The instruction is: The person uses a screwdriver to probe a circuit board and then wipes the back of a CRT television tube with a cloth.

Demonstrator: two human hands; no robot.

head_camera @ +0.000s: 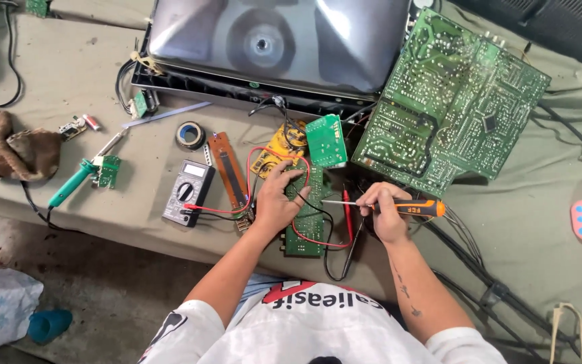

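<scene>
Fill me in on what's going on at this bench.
A person is working on a small green circuit board on a cloth-covered table. The left hand presses on the board, and the right hand holds an orange-handled screwdriver with its tip at the board. A multimeter lies to the left, a larger board behind.

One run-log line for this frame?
left hand: pressing on small green circuit board | right hand: holds orange-handled screwdriver, tip toward board | multimeter: left of board

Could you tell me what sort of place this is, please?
Probably an electronics repair bench: a multimeter, a soldering iron and a large green circuit board lie on the cloth-covered table.
</scene>
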